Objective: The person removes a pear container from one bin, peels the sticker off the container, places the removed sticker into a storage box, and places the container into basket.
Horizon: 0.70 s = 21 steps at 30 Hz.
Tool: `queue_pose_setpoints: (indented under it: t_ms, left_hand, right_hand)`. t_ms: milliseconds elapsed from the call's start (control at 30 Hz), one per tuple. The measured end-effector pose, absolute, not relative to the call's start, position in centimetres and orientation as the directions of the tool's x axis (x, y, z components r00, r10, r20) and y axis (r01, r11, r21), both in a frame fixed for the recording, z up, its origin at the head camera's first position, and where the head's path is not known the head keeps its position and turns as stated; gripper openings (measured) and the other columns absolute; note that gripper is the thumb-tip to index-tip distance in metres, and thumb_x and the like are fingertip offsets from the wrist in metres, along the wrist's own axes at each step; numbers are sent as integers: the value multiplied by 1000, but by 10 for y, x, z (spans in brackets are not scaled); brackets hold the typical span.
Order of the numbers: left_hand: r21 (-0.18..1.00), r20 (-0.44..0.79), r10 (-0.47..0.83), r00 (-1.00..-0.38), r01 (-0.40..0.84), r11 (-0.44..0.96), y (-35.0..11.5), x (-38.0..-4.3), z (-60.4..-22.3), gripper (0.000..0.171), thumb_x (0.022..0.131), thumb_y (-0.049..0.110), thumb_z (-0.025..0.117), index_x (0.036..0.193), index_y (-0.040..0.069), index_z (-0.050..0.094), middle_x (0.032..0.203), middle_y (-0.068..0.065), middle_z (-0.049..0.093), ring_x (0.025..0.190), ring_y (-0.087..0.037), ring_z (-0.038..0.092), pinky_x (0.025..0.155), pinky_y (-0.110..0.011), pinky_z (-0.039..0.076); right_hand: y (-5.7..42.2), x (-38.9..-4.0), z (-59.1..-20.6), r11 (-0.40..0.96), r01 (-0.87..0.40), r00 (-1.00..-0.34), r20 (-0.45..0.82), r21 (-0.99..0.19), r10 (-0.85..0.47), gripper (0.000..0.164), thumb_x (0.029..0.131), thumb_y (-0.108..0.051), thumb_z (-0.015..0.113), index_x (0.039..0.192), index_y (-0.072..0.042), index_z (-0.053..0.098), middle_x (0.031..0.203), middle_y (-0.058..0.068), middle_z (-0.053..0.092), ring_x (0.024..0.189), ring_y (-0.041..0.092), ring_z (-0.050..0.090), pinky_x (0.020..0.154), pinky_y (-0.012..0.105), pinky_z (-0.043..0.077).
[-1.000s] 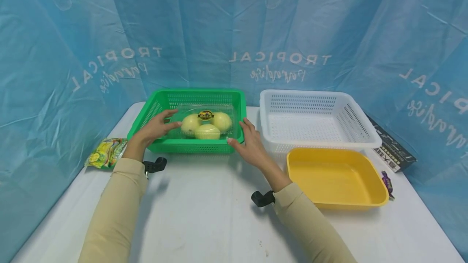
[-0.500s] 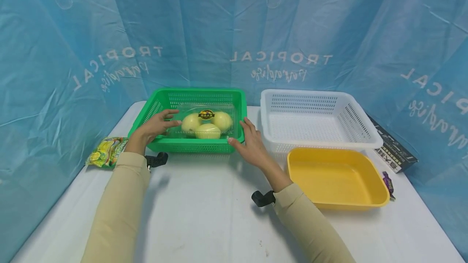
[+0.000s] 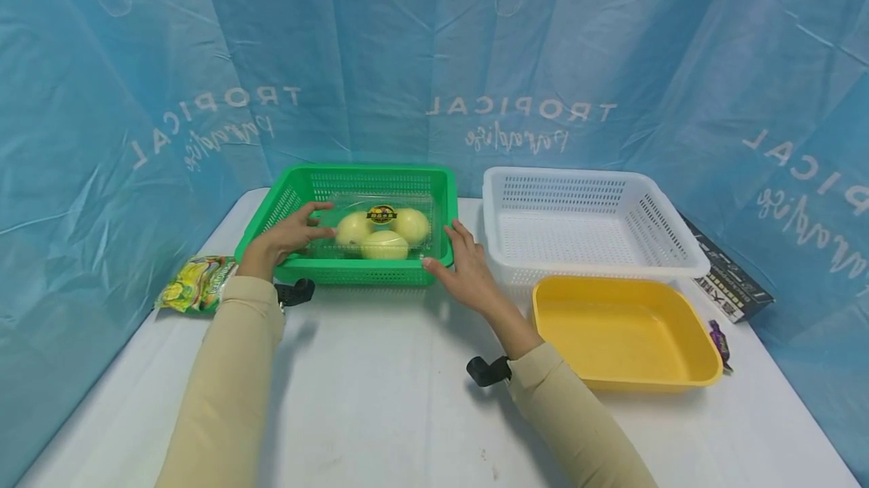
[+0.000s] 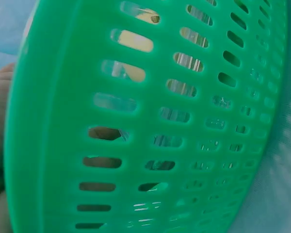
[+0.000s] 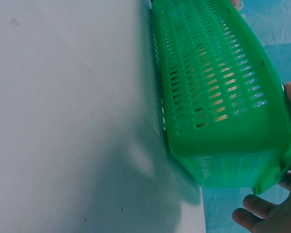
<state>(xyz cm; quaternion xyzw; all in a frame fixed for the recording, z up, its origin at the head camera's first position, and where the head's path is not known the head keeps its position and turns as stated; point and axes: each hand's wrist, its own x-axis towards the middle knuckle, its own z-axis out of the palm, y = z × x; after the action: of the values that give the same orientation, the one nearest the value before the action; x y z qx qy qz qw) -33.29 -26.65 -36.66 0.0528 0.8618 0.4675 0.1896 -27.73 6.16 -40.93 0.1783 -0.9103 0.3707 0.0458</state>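
Green basket: one (image 3: 366, 274), standing on the white table (image 3: 380, 382) at the far left of the middle; my attention is here, since both hands are at it.
Fruit pack: one see-through pack (image 3: 382, 225) with a dark label, lying in the basket toward its right end.
Fruits: I count three pale yellow-green ones (image 3: 384, 245) under the lid, two far and one near.
Left hand: (image 3: 288, 237) reaches over the basket's near left rim, thumb and forefinger apart and pointing at the pack's left end; whether they touch it, I cannot tell.
Right hand: (image 3: 467, 265) spread wide at the basket's near right corner, thumb by the near rim, fingers along the right side.
Pack handling: I judge it fairly heavy for its thin, slick, crackly plastic; I'd take both short ends low down, because squeezing the lid could buckle it and bruise the fruit.
Basket handling: probably light and slightly flexible; its rim looks the best hold, at both short sides.
Right side: one white basket (image 3: 573, 235), one yellow tray (image 3: 621, 329) nearer, one black box (image 3: 729, 277), one purple wrapper (image 3: 720, 343).
Left side: one bright snack packet (image 3: 195, 284) near the basket.
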Motion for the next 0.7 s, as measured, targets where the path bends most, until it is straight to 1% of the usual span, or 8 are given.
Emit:
queue_pose_setpoints:
  t_ms: [133, 267, 400, 500, 600, 700]
  left_hand:
    - [820, -283, 266, -921, -89, 565, -266, -334, -368, 71, 97, 27, 51, 152, 22, 7, 157, -26, -2, 144, -46, 3, 107, -67, 25]
    - [823, -281, 270, -921, -86, 562, -265, -334, -367, 72, 97, 27, 53, 152, 23, 7, 157, -25, -3, 144, -45, 2, 105, -66, 27]
    - [835, -284, 269, -920, -99, 542, -259, -325, -356, 72, 97, 24, 52, 153, 19, 7, 156, -27, -3, 144, -46, 2, 106, -67, 25]
    - [839, -280, 258, -925, -105, 535, -258, -325, -355, 71, 97, 23, 52, 153, 19, 8, 156, -27, -1, 143, -46, 4, 107, -67, 22]
    - [837, -263, 237, -935, -99, 538, -262, -332, -365, 70, 96, 26, 54, 152, 23, 12, 156, -26, 3, 143, -46, 9, 107, -67, 23]
    - [835, -246, 220, -944, -91, 543, -264, -334, -368, 69, 95, 28, 55, 152, 24, 15, 156, -25, 8, 142, -46, 13, 107, -66, 24]
  right_hand:
    - [61, -277, -409, 662, -353, -934, 209, -662, -289, 76, 92, -51, 51, 150, -10, 23, 159, 7, 11, 134, 45, 29, 106, 59, 33]
    - [61, -276, -409, 652, -344, -937, 204, -675, -284, 77, 91, -51, 52, 150, -10, 23, 159, 6, 10, 136, 45, 26, 107, 59, 32]
    - [61, -276, -409, 650, -338, -939, 195, -681, -284, 78, 91, -52, 52, 150, -11, 22, 159, 5, 9, 137, 44, 24, 107, 59, 31]
    - [61, -277, -409, 653, -336, -939, 190, -679, -285, 77, 91, -52, 51, 150, -11, 22, 160, 5, 8, 137, 44, 24, 108, 59, 30]
    - [61, -277, -410, 656, -336, -939, 190, -675, -285, 77, 91, -52, 50, 150, -11, 21, 160, 5, 9, 137, 45, 24, 108, 60, 30]
    - [61, -277, -410, 655, -338, -939, 192, -676, -286, 77, 91, -52, 50, 150, -11, 21, 159, 5, 8, 137, 45, 23, 108, 60, 30]
